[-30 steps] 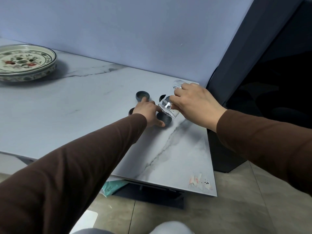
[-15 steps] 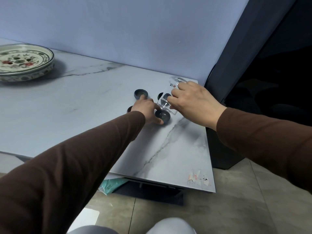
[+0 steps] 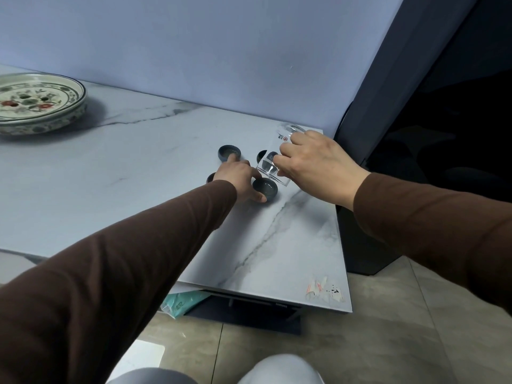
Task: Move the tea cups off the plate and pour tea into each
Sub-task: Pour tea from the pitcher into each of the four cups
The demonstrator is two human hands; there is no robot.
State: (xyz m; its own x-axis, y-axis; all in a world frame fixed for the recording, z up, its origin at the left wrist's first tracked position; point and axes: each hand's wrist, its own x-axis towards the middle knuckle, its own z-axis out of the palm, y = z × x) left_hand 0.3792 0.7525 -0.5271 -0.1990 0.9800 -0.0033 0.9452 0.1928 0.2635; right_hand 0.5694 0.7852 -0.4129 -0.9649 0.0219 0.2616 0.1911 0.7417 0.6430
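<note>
Marble table [image 3: 110,189], perhaps teal bag [image 3: 182,302] beneath

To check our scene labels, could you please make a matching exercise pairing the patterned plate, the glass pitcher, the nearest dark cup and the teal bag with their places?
Things:
1. patterned plate
2. glass pitcher
3. nearest dark cup
4. teal bag

Places:
A. under the table edge
B. tilted in the right hand
C. far left on the table
D. between the left hand thumb and fingers

Pairs: 1-C, 2-B, 3-D, 4-A

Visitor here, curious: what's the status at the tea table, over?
Left hand pinches near cup; right hand grips glass pitcher tilted over it. Other three cups off plate. Nothing in the way.
</note>
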